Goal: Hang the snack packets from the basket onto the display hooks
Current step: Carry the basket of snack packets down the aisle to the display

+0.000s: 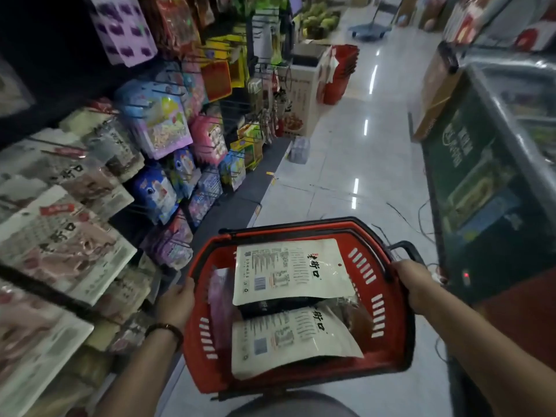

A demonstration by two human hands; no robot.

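Display wall: the tall rack of black wire hooks (168, 91) fills the left of the frame, hung with bright packets. Cream packets (60, 236) like mine hang at lower left, so I judge that is where these go.
Basket: the red slotted plastic shopping basket (388, 335) sits at lower centre, carried level before me so nothing slides out. Its black handle (406, 246) is folded out to the right, unused.
Snack packets: two flat cream pouches lie inside, back side up, the upper pouch (288, 272) overlapping the lower pouch (288, 341). None is hung from here yet.
Hidden: a purple packet (221, 305) and a dark one lie underneath. I cannot count them.
Hands: my left hand (177, 302) grasps the basket's left rim and my right hand (418, 284) grasps the right rim. The fingertips are out of sight.
Blur: print on the rack is unreadable.
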